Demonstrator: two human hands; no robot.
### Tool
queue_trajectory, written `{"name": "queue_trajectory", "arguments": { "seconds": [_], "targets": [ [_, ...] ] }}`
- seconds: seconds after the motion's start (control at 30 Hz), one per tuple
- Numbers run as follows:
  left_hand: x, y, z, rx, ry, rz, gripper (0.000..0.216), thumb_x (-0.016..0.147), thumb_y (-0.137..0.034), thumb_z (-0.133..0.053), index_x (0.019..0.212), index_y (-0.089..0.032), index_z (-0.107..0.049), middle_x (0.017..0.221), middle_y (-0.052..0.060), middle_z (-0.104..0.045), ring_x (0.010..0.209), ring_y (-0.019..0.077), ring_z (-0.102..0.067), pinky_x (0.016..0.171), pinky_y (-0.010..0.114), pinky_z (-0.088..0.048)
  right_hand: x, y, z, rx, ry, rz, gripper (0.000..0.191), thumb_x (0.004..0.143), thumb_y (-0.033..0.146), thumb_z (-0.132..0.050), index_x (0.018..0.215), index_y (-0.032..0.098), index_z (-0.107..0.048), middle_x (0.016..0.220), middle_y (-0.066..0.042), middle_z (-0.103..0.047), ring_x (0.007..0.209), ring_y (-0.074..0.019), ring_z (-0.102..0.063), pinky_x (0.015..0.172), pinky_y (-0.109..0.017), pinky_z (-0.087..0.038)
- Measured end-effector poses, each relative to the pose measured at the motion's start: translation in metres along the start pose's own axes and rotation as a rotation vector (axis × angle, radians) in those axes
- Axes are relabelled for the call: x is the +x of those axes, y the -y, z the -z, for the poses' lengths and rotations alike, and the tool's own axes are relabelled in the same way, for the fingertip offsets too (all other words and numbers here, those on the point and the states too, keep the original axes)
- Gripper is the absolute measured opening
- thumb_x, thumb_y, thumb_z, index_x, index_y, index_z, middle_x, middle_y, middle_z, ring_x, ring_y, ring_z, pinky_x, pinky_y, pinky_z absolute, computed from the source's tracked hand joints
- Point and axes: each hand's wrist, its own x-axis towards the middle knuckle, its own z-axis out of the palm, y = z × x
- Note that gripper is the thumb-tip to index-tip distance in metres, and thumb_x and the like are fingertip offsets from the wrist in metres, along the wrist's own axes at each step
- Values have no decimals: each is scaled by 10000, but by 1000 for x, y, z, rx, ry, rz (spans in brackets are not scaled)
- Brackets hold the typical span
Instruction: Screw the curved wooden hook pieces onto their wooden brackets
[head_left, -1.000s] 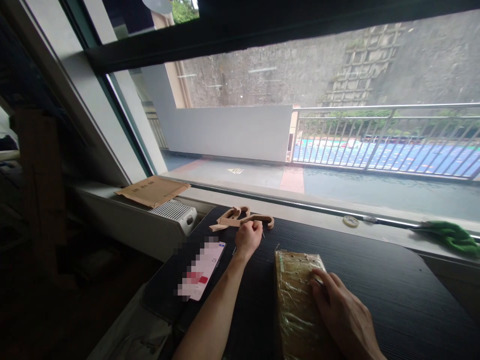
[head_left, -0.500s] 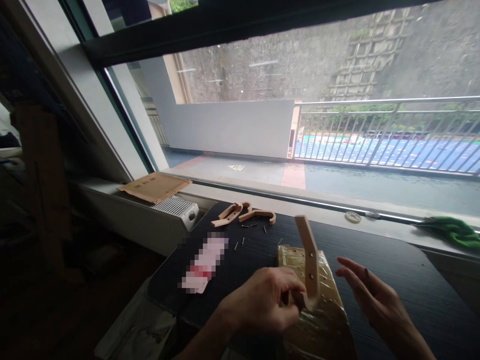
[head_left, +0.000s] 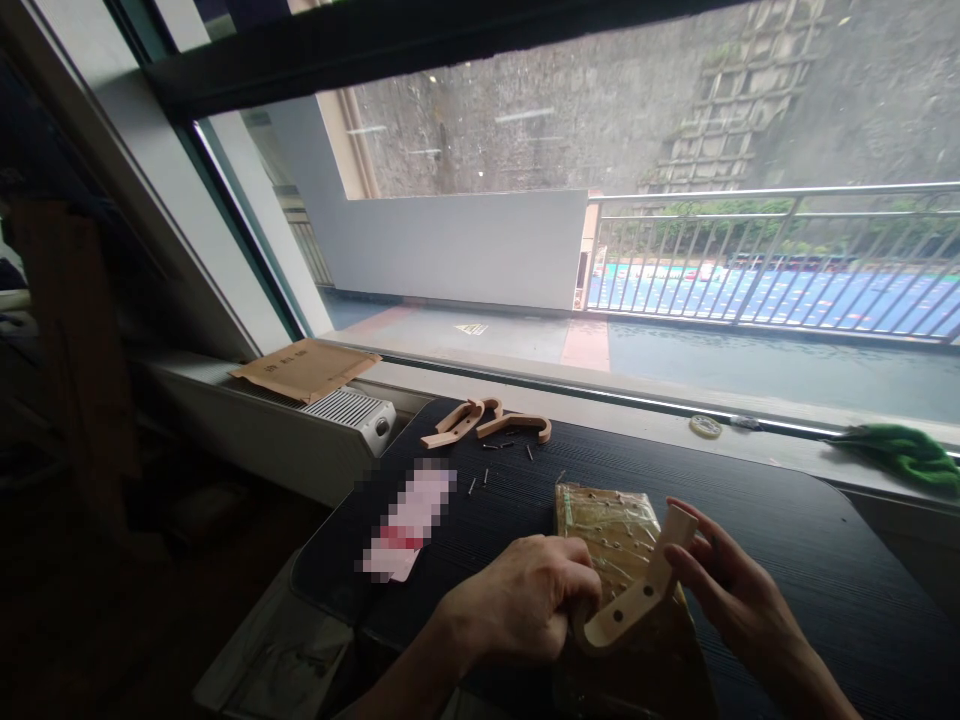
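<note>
My left hand (head_left: 521, 600) is closed around the curved lower end of a pale wooden hook (head_left: 637, 595) with two holes in its shank. The hook leans to the upper right. My right hand (head_left: 731, 590) touches its upper end with the fingertips. Both hands hover over a plastic-wrapped wooden board (head_left: 611, 530) with rows of holes, lying on the black table (head_left: 787, 540). More wooden hooks (head_left: 487, 422) lie at the far edge of the table, with several small dark screws (head_left: 499, 455) scattered near them.
A phone (head_left: 409, 520) lies on the table's left part. A white heater (head_left: 352, 415) with a cardboard sheet (head_left: 304, 368) on it stands to the left. On the window sill are a tape roll (head_left: 705, 427) and a green cloth (head_left: 900, 450).
My left hand brought one wooden hook from the far pile to the board, then tilted it from upright to leaning right. My right hand lifted off the board and took its upper end.
</note>
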Motion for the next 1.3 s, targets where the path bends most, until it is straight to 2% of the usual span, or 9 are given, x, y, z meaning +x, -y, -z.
{"name": "queue_trajectory", "arguments": {
  "seconds": [0.07, 0.17, 0.3, 0.4, 0.53, 0.7, 0.87, 0.97, 1.3],
  "targets": [
    [2, 1, -1, -22, 8, -28, 235, 671, -37, -514, 778, -188, -660, 908, 15, -605, 794, 136, -582, 697, 203, -453, -5, 0, 4, -46, -11, -26, 443, 725, 538, -572, 953, 167, -651, 677, -33, -636, 735, -214, -610, 585, -251, -480],
    [5, 4, -7, -147, -109, -23, 328, 728, -33, -476, 944, -199, -659, 1069, 34, -574, 990, 153, -559, 881, 230, -440, -13, -6, 9, -82, -92, -103, 369, 681, 528, -602, 734, 167, -654, 637, -31, -635, 643, -192, -588, 551, -246, -458],
    [8, 15, -29, -365, -432, 144, 495, 777, -114, -520, 1259, -216, -471, 1309, 55, -460, 1255, 192, -388, 1089, 315, -286, -21, -19, 16, -3, -171, -288, 413, 653, 536, -622, 812, 156, -639, 556, -2, -582, 500, -146, -517, 445, -235, -397],
    [11, 27, -51, -545, -558, 313, 630, 806, -209, -538, 1383, -178, -288, 1440, 89, -324, 1338, 227, -279, 1127, 370, -218, -24, -23, 19, 22, -134, -359, 450, 658, 553, -607, 848, 147, -644, 466, 25, -505, 407, -120, -437, 374, -228, -326],
    [13, 35, -71, -801, -487, 375, 771, 807, -221, -535, 1444, -171, -104, 1506, 85, -206, 1372, 239, -215, 1132, 390, -210, -29, -20, 14, 5, -76, -320, 435, 659, 547, -596, 818, 148, -666, 426, 34, -455, 384, -105, -395, 360, -220, -304],
    [-3, 34, -82, -825, -472, 382, 714, 813, -186, -508, 1441, -202, -169, 1506, 29, -221, 1385, 219, -176, 1148, 364, -164, -42, -20, 2, 69, 7, -331, 460, 675, 589, -552, 785, 155, -659, 441, 39, -445, 350, -72, -328, 341, -204, -244],
    [-19, 26, -83, -798, -467, 433, 701, 805, -193, -501, 1435, -173, -196, 1502, 45, -231, 1383, 231, -179, 1144, 374, -175, -41, -3, 11, 42, -116, -429, 482, 657, 592, -609, 853, 152, -618, 425, 63, -391, 379, -78, -317, 364, -210, -232],
    [-22, 19, -84, -798, -484, 487, 677, 806, -195, -485, 1428, -155, -221, 1498, 53, -241, 1383, 232, -183, 1147, 372, -165, -35, 10, 19, 19, -188, -404, 536, 646, 594, -622, 952, 154, -586, 441, 60, -413, 407, -91, -339, 375, -211, -241],
    [-28, 11, -97, -746, -613, 532, 660, 781, -155, -473, 1409, -160, -272, 1482, 60, -279, 1370, 241, -218, 1138, 357, -183, -32, 11, 11, -90, -192, -363, 557, 666, 637, -556, 953, 160, -589, 449, 46, -413, 417, -107, -351, 372, -229, -263]
  ]
}}
